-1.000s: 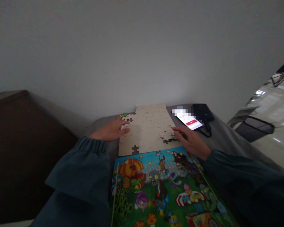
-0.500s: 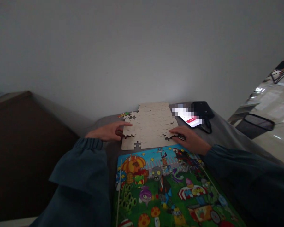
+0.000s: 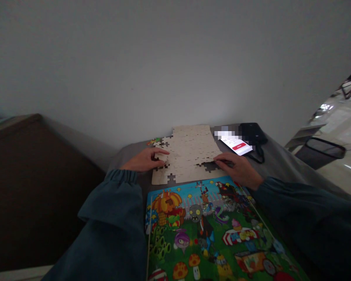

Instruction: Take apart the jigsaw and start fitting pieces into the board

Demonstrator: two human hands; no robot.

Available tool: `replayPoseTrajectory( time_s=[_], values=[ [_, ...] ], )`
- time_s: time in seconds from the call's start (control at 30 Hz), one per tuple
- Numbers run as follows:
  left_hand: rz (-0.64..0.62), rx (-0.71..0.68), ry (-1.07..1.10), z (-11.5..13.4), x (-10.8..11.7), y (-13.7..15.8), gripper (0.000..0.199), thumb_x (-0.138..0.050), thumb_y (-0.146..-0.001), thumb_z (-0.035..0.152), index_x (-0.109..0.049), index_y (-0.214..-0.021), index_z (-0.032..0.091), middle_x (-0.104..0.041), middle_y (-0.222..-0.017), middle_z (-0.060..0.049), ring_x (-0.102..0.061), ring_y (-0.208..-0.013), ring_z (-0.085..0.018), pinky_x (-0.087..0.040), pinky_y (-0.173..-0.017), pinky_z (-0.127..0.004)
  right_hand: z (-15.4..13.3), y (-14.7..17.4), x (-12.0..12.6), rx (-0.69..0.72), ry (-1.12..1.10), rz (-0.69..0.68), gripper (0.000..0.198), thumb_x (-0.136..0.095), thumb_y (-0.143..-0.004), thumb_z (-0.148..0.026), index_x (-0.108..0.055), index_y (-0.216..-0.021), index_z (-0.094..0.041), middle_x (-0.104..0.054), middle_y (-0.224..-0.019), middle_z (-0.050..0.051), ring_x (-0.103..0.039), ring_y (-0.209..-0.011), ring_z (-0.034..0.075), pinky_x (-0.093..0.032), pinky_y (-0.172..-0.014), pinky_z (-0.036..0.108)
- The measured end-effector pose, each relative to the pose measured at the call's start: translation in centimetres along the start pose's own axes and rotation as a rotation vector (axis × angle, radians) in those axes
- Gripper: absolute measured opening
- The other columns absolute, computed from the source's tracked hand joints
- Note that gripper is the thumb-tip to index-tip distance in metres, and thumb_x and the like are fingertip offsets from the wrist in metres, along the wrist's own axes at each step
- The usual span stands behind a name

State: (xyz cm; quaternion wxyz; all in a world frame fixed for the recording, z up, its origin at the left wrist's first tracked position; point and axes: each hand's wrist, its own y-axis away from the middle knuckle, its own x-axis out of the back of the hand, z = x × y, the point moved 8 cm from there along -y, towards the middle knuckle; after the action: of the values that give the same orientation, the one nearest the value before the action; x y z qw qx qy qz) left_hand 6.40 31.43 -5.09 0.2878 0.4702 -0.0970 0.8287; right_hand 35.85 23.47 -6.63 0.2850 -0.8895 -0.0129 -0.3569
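A partly joined jigsaw puzzle (image 3: 190, 146) lies with its plain wooden backs up, gaps showing along its left, right and front sides. Over its left edge is my left hand (image 3: 148, 159), thumb and index finger apart, tips touching the pieces. At the right edge, beside a wide gap, my right hand (image 3: 238, 168) has its fingers drawn together at the puzzle's rim; the exact piece between them is hidden. Directly in front lies a colourful cartoon picture board (image 3: 204, 230) with a zombie, mushrooms and a pumpkin.
Right of the puzzle rests a lit phone (image 3: 236, 145) beside a black case-like object (image 3: 253, 132) with a cable. A grey cloth (image 3: 283, 168) covers the surface, against a wall (image 3: 163, 70). A dark brown box-like panel (image 3: 38, 187) stands at left.
My left hand has shifted slightly right and further over the puzzle. My right fingers have moved up along the right edge and closed together, and the gap there looks wider.
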Motion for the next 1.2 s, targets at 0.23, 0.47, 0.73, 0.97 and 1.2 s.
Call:
replayPoseTrajectory(
  time_s=[0.23,0.47,0.73,0.97,1.2],
  values=[
    [-0.123,-0.029,0.172,1.6,-1.5,0.2,0.069,-0.072,-0.077,0.042,-0.049,-0.140,0.028,-0.051,-0.147,-0.007,-0.067,-0.097,-0.019,-0.051,-0.085,-0.030,0.1,0.3,-0.6,0.051,-0.047,-0.060,0.023,-0.054,-0.093,-0.031,-0.068,-0.110,-0.022,-0.072,-0.111,0.008,-0.069,-0.103,0.022,-0.058,-0.094,0.044],
    [-0.051,-0.102,0.520,1.4,-1.4,-0.4,0.073,-0.073,-0.079,0.034,-0.043,-0.144,0.027,-0.036,-0.158,-0.012,-0.067,-0.104,-0.020,-0.052,-0.092,-0.037,-1.3,0.6,-1.0,0.147,-0.112,-0.113,0.033,-0.055,-0.092,-0.024,-0.064,-0.124,-0.023,-0.065,-0.128,0.010,-0.061,-0.121,0.024,-0.055,-0.101,0.048],
    [-0.030,-0.219,0.601,2.0,-1.6,-0.5,0.085,-0.069,-0.072,0.015,-0.036,-0.149,0.030,-0.032,-0.159,-0.015,-0.058,-0.125,-0.027,-0.052,-0.096,-0.040,-1.7,1.0,-1.4,0.133,-0.278,-0.166,0.053,-0.056,-0.092,-0.021,-0.048,-0.143,-0.032,-0.047,-0.148,0.009,-0.054,-0.130,0.025,-0.054,-0.103,0.048],
    [0.156,-0.293,0.084,4.6,-1.3,-0.9,0.055,-0.056,-0.089,0.031,-0.045,-0.143,0.028,-0.017,-0.164,-0.010,-0.044,-0.138,-0.029,-0.051,-0.100,-0.041,-2.6,1.0,-1.1,0.201,-0.061,-0.182,0.063,-0.058,-0.089,-0.019,-0.041,-0.147,-0.039,-0.016,-0.165,0.000,-0.022,-0.150,0.032,-0.038,-0.113,0.059],
    [-0.107,-0.230,-0.200,7.2,-3.7,-0.2,0.077,-0.070,-0.082,0.050,-0.040,-0.149,0.025,-0.022,-0.164,-0.011,-0.024,-0.149,-0.028,-0.024,-0.120,-0.046,-3.1,1.3,-1.7,0.229,0.076,-0.277,0.069,-0.054,-0.091,-0.019,-0.031,-0.153,-0.039,-0.002,-0.168,-0.003,-0.016,-0.152,0.029,-0.032,-0.118,0.055]
  ],
)
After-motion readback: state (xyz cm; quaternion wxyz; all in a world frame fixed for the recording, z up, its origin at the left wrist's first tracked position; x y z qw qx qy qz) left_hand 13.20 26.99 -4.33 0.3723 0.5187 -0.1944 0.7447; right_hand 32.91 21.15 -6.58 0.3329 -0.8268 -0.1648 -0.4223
